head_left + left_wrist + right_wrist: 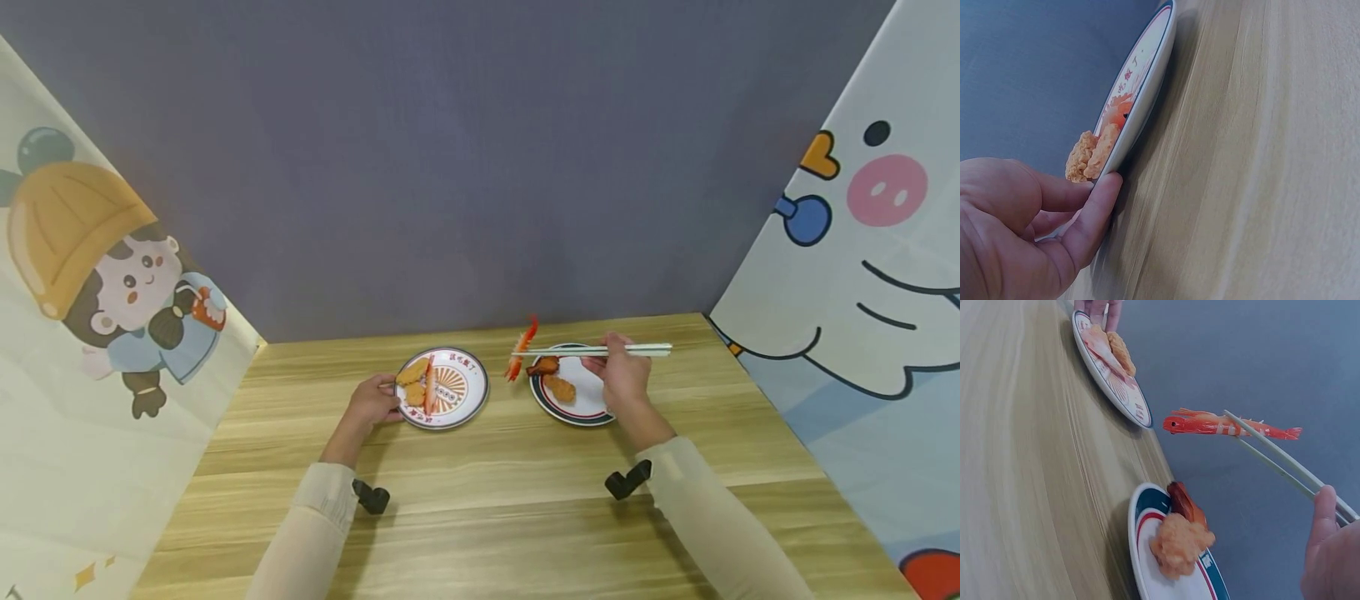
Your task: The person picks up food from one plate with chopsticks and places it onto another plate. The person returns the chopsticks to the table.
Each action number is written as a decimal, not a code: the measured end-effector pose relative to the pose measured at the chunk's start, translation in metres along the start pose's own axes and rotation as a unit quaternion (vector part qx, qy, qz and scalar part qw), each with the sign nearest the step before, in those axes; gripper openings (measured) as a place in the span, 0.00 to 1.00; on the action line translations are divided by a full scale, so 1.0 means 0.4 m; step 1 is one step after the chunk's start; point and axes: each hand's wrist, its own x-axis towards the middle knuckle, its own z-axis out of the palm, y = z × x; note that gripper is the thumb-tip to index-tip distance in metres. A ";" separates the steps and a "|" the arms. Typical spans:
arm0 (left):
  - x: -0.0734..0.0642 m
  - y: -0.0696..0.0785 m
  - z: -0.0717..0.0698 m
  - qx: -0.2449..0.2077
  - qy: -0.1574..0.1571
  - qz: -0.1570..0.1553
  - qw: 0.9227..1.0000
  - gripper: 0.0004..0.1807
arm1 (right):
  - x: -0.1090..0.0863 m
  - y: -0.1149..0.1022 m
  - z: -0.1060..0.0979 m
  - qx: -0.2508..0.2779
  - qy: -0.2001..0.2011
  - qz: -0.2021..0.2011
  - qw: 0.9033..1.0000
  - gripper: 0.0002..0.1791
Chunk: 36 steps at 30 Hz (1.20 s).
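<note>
My left hand (372, 400) pinches the left rim of a white plate (468, 392) with a printed pattern. On that plate lie two pieces of fried chicken (1102, 150) and a shrimp (430, 387). In my right hand (625, 375) is a pair of pale chopsticks (1285, 465), whose tips grip a red shrimp (1229, 425). That shrimp hangs in the air between the two plates, at the left of the dark-rimmed plate (592, 392). A fried chicken piece (1179, 545) and a browned drumstick (1186, 503) rest on the dark-rimmed plate, below my right hand.
Both plates stand on a wood-grain table (480, 517). A grey partition (480, 167) rises behind its far edge. Printed cartoon panels flank it, a child figure (142, 283) on the left and a white character (862, 275) on the right.
</note>
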 end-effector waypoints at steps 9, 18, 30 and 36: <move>0.002 -0.001 -0.001 0.002 -0.006 -0.003 1.000 0.32 | 0.017 -0.044 -0.033 0.004 0.011 0.005 1.000 0.09; 0.003 -0.002 -0.004 0.000 -0.007 -0.001 1.000 0.32 | 0.030 -0.102 -0.082 0.001 0.006 0.009 1.000 0.06; -0.001 -0.004 0.000 0.000 -0.007 -0.010 1.000 0.32 | 0.061 -0.159 -0.158 -0.013 0.011 -0.005 1.000 0.07; -0.002 0.001 -0.002 0.001 -0.008 -0.009 1.000 0.32 | 0.069 -0.166 -0.189 -0.058 0.004 -0.022 0.998 0.09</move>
